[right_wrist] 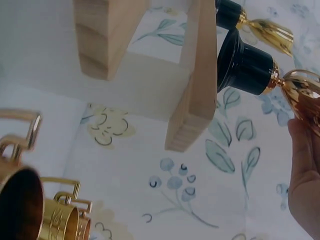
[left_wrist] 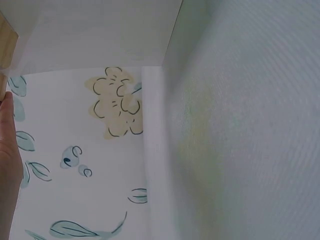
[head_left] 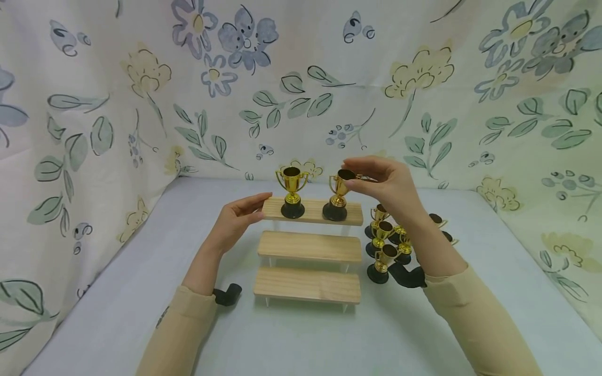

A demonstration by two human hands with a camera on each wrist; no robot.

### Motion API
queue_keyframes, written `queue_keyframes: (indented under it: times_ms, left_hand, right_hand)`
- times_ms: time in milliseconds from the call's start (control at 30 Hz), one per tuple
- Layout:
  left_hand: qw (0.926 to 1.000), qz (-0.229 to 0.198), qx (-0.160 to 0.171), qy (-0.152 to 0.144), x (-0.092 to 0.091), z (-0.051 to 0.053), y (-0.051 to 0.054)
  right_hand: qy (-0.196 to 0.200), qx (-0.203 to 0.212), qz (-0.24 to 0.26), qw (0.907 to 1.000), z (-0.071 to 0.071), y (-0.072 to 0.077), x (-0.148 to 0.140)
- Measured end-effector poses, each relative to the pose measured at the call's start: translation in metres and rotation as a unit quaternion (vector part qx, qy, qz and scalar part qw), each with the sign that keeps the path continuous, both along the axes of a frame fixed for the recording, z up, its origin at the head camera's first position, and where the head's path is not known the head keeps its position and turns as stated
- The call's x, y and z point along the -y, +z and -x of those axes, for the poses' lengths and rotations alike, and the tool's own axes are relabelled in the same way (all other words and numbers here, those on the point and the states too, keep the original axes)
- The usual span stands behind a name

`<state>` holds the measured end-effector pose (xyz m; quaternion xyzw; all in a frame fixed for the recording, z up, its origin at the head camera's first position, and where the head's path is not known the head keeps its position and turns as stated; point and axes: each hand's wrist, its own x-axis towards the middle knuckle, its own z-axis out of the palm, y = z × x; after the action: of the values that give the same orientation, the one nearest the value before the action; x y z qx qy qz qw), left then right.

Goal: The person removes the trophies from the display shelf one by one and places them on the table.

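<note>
My right hand [head_left: 388,183] pinches a small gold trophy cup [head_left: 337,202] with a black base by its cup, toward the right of the top step. In the right wrist view this trophy [right_wrist: 252,67] leans a little, its base edge against the board. Another gold trophy [head_left: 292,196] stands upright on the same step, left of it. My left hand [head_left: 233,222] holds the left end of the top wooden board [head_left: 312,210] of a three-step display stand, thumb at the front. The left wrist view catches only part of that hand [left_wrist: 9,160] beside the wood.
The middle board [head_left: 309,246] and bottom board [head_left: 307,284] rest on clear supports. Several more gold trophies [head_left: 388,255] crowd the table right of the stand, some hidden behind my right forearm. A flower-patterned cloth [head_left: 291,104] hangs behind the pale table [head_left: 301,344].
</note>
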<state>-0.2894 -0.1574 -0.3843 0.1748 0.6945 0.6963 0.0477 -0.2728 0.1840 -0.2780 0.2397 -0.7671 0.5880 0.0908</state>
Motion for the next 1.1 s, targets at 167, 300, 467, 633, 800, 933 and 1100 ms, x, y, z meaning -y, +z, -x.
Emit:
queue_keyframes:
  times_ms: [167,300,467,633,800,933,1100]
  left_hand:
    - [1.0,-0.005,-0.001,-0.003,0.0,0.001,-0.001]
    - [1.0,-0.005,-0.001,-0.002,0.0,0.001,-0.001]
    - [1.0,-0.005,-0.003,-0.003,0.0,0.001,-0.001]
    - [1.0,-0.005,-0.004,-0.001,0.0,0.0,0.0]
    - [1.0,-0.006,-0.004,-0.001,0.0,0.0,0.001]
    - [0.9999,-0.008,-0.004,-0.004,0.0,0.0,0.001]
    - [0.9999,-0.008,-0.003,-0.004,0.0,0.0,0.001]
  right_hand:
    - [-0.007,-0.012,0.012,0.9998,-0.008,0.001,-0.015]
    - [0.001,-0.008,0.043,0.999,-0.014,0.001,-0.027]
    - [0.001,-0.013,0.048,0.9988,-0.021,-0.001,-0.039]
    - [-0.006,-0.013,0.056,0.9983,-0.026,-0.004,-0.051]
    - [-0.013,-0.027,0.064,0.9975,-0.029,-0.007,-0.066]
    - [-0.008,-0.031,0.08,0.9963,-0.032,-0.01,-0.08]
    - [-0.003,-0.02,0.089,0.9959,-0.035,-0.015,-0.098]
